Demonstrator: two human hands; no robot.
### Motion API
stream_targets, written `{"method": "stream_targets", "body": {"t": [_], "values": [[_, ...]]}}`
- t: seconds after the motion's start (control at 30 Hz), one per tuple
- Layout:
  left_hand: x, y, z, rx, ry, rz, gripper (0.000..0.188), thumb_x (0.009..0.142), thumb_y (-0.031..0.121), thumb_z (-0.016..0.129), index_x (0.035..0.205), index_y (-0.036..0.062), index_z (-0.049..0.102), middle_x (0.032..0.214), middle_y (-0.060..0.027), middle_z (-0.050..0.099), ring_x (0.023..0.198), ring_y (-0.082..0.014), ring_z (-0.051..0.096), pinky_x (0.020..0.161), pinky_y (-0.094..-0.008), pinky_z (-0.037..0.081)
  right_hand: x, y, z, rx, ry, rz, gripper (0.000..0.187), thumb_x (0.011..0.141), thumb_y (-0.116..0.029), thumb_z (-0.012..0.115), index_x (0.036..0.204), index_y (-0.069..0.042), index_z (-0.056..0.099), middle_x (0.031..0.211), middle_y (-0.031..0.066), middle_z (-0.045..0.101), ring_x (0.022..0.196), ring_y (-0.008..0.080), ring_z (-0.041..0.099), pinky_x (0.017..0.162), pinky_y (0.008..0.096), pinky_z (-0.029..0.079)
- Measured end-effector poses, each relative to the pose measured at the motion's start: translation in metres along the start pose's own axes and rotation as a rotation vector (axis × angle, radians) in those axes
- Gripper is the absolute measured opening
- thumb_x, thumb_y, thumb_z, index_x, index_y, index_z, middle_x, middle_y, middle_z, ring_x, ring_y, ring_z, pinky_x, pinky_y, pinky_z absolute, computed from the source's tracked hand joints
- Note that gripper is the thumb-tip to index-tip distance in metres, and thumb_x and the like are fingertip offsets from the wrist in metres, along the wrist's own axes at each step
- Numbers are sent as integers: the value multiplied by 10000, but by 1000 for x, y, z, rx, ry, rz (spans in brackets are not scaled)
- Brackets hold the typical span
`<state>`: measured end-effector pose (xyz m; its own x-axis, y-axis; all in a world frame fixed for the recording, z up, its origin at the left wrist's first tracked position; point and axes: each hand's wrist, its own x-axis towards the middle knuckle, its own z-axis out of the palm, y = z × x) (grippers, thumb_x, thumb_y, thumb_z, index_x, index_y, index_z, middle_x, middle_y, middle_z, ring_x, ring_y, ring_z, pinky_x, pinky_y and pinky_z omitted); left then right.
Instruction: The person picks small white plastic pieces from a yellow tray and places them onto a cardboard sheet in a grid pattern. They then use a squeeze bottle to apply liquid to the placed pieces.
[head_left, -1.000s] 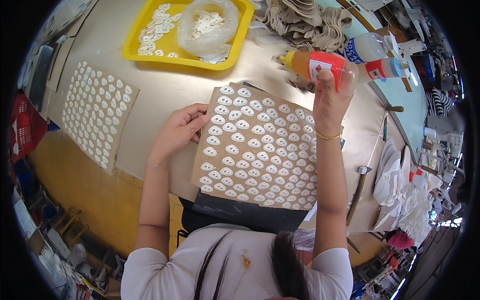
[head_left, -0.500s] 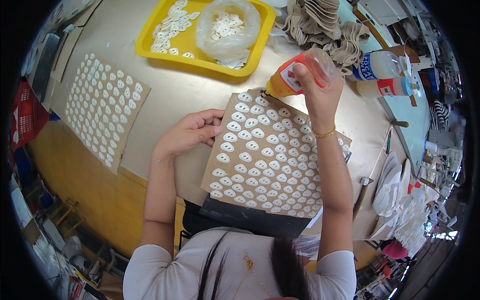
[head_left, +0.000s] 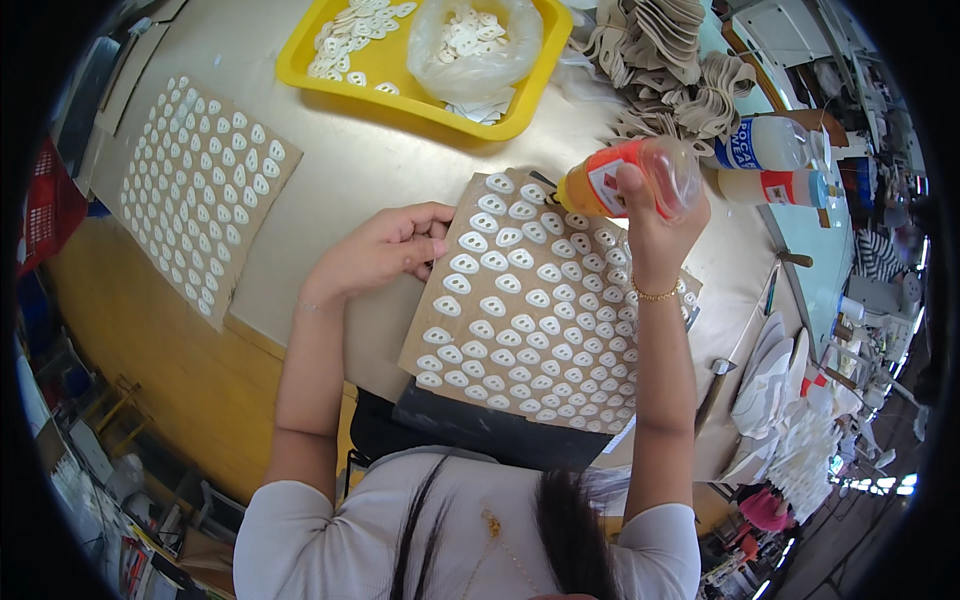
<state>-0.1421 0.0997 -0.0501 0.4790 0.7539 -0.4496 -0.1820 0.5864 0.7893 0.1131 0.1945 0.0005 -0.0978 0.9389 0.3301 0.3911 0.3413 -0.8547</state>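
My right hand (head_left: 662, 225) grips a squeeze bottle (head_left: 612, 180) with a red-and-white label and yellowish contents. The bottle is tipped, its dark nozzle pointing left at the far edge of a brown cardboard sheet (head_left: 460, 325). Whether the nozzle touches anything is too small to tell. Rows of small white rounded-triangular pieces (head_left: 492, 306), each with two holes, cover that sheet. My left hand (head_left: 395, 255) is closed at the sheet's left edge, thumb against bent fingers; some fingertips are hidden behind the edge.
Another cardboard sheet (head_left: 268, 205) with similar pieces lies to the left. A yellow tray (head_left: 410, 112) at the back holds loose white pieces and a plastic bag (head_left: 480, 78). Stacked beige cut-outs (head_left: 650, 45), two bottles (head_left: 760, 145) and a hammer (head_left: 717, 385) are on the right.
The bottle has shifted slightly right along the sheet's far edge and leans flatter. My left hand keeps its place at the left edge. The whole view has moved a little.
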Motion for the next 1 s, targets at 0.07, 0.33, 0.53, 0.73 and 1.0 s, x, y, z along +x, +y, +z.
{"method": "stream_targets", "body": {"t": [0.07, 0.33, 0.53, 0.73, 1.0], "values": [[0, 0, 0, 2, -2, 8, 342, 925, 123, 518, 1252, 25, 488, 899, 26, 554, 803, -44, 530, 700, -211, 465, -6, 0, -1, -16, 8, -56, 368, 710, -296, 804, 877, -9, 647, 792, 46, 646, 708, 125, 596, 665, 248, 481], [-1, -1, 0, 45, 13, 7, 360, 923, 132, 513, 1263, 17, 480, 888, 33, 542, 786, -39, 522, 698, -203, 457, -18, -4, 11, 99, -9, -110, 413, 642, -250, 847, 883, 4, 626, 844, 82, 649, 737, 163, 624, 693, 270, 504], [-1, -1, -1, 41, -2, 13, 381, 920, 133, 518, 1279, 14, 470, 874, 34, 528, 772, -36, 509, 690, -201, 452, -9, -10, 21, -10, -41, -187, 400, 625, -239, 855, 863, -13, 626, 833, 78, 652, 725, 171, 633, 672, 269, 505], [0, -1, -2, 39, -26, 24, 374, 920, 123, 515, 1279, 22, 474, 850, 40, 500, 745, -35, 493, 680, -202, 449, 0, -7, 17, -113, -29, -210, 391, 629, -262, 851, 847, -21, 633, 797, 73, 647, 692, 183, 631, 651, 268, 499], [1, -4, -4, 14, -45, 40, 358, 927, 131, 515, 1269, 28, 483, 851, 38, 509, 751, -33, 498, 683, -201, 451, 6, -17, 19, 45, 10, -117, 371, 713, -294, 805, 869, -3, 637, 801, 39, 643, 678, 121, 589, 652, 251, 478]]}}
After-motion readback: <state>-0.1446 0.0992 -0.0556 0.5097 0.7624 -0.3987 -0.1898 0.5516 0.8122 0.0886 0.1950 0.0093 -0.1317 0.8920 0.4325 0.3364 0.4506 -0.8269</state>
